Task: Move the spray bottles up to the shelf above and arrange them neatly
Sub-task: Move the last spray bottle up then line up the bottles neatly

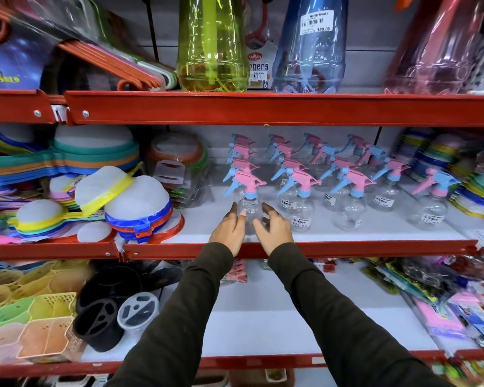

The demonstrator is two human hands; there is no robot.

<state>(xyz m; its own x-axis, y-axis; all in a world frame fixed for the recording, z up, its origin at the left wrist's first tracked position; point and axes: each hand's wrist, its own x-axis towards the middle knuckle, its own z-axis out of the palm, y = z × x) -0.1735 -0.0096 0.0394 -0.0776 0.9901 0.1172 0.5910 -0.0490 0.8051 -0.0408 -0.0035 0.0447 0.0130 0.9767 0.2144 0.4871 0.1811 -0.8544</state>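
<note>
The blue bottle (310, 46) on the top shelf carries a white price sticker (316, 22) reading "HINS MART" and "189.00". Behind it, a hanger pack (257, 65) shows "KAPLAN" and the number 6. The dark package (7, 68) at far left says "Smile", somewhat blurred.

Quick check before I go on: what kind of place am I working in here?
Most likely a household-goods shop aisle: red metal shelving, rows of identical spray bottles with price stickers, and a barcode price label on the blue bottle above.
</note>
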